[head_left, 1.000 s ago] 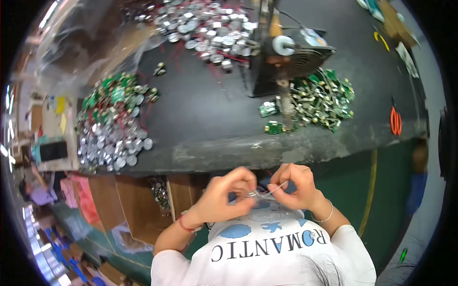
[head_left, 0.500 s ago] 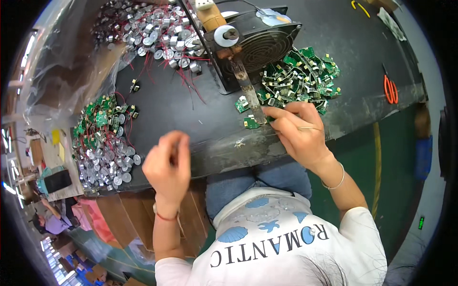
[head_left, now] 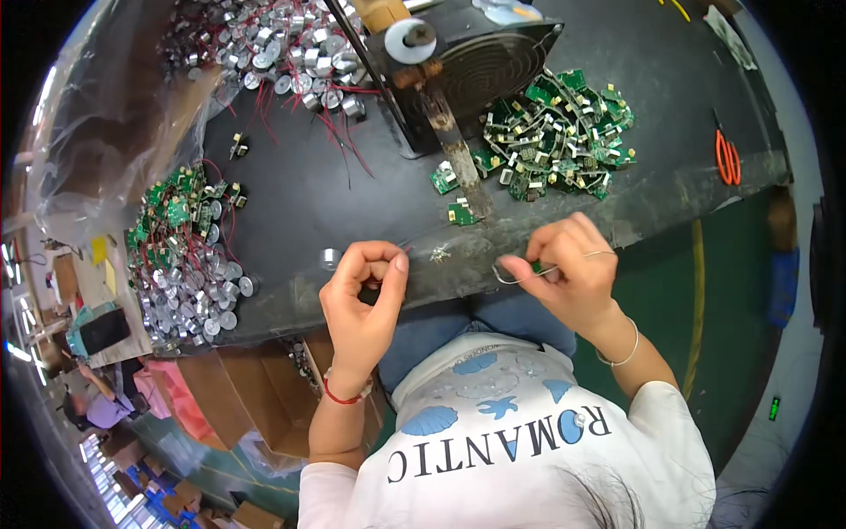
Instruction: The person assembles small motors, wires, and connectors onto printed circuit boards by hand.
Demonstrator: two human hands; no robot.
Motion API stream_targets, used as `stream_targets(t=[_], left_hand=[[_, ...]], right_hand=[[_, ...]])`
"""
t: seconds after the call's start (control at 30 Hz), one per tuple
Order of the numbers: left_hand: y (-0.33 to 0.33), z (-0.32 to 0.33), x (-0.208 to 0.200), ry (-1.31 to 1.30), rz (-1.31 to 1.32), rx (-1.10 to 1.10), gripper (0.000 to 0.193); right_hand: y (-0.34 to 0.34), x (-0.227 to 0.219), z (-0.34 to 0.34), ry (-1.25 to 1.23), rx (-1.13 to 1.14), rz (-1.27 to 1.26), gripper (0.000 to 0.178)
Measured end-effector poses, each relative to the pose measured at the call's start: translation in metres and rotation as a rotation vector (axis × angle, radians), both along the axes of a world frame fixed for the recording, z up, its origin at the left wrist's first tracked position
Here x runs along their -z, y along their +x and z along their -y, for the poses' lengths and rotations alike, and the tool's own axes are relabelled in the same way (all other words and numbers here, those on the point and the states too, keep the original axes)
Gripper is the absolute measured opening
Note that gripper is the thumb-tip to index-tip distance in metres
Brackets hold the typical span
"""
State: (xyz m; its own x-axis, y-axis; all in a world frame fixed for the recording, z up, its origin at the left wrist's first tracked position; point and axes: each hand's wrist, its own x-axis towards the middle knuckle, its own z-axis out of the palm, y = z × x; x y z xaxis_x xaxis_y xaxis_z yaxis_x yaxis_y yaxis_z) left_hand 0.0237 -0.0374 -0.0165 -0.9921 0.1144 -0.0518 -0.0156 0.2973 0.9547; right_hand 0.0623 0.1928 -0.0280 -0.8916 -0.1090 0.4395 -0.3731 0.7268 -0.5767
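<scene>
My left hand (head_left: 363,295) is closed in a pinch at the table's front edge. Thin reddish wire shows at its fingertips, and a small silver metal can (head_left: 330,258) sits against the back of its fingers. Whether the wire joins that can is hidden. My right hand (head_left: 571,264) is closed around a thin loop of silvery wire (head_left: 502,275), with a bit of green circuit board (head_left: 536,266) showing between its fingers. Between the hands lies a small heap of silvery scraps (head_left: 440,255). Beyond them a discoloured metal bar (head_left: 454,145) slants down to the table beside a green circuit board (head_left: 461,212).
A pile of green circuit boards (head_left: 564,132) lies right of a black fan (head_left: 493,79). Silver cans with red wires (head_left: 304,57) heap at the back left; boards joined with cans (head_left: 189,256) pile at the left edge. Red-handled snips (head_left: 727,159) lie at right.
My left hand has moved right and now pinches wire, with a silver can beside it. My right hand has drawn back from the bar's tip toward me, bringing the board and wire loop.
</scene>
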Motion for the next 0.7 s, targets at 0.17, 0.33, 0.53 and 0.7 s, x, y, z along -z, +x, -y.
stream_targets(t=[0.17, 0.33, 0.53, 0.7], left_hand=[[0.004, -0.004, -0.008, 0.237, 0.224, 0.085, 0.005], [0.002, -0.012, -0.010, 0.336, 0.253, 0.198, 0.006], [-0.002, -0.015, -0.003, 0.339, 0.108, 0.302, 0.005], [-0.006, -0.030, -0.010, 0.280, 0.047, 0.272, 0.007]], right_hand=[[0.003, 0.004, 0.006, -0.475, 0.056, 0.168, 0.031], [0.003, -0.002, 0.018, -0.482, -0.070, 0.032, 0.034], [0.000, -0.007, 0.015, -0.614, -0.193, 0.098, 0.018], [-0.005, -0.008, 0.011, -0.596, -0.222, 0.076, 0.012]])
